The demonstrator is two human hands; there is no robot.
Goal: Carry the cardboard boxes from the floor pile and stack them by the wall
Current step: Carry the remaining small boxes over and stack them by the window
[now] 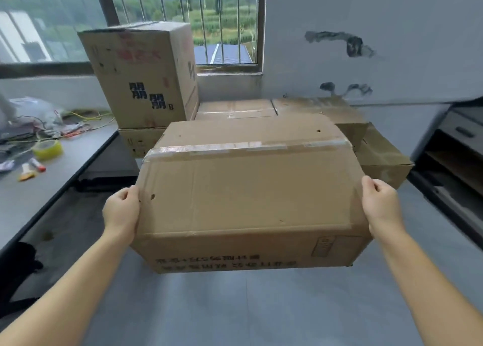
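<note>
I hold a large taped cardboard box [248,196] in front of me, off the grey floor. My left hand [121,212] grips its left side and my right hand [381,207] grips its right side, fingers curled round the edges. Beyond it, against the wall under the window, stand more cardboard boxes: a tall box [142,73] with black print on top of a lower box [136,141], flat boxes [235,109] behind, and a dented box [379,154] at the right.
A grey table [52,178] runs along the left with a yellow tape roll [47,149], wires and plastic bags. A dark shelf unit [454,147] stands at the right. The barred window [209,21] is above the stack.
</note>
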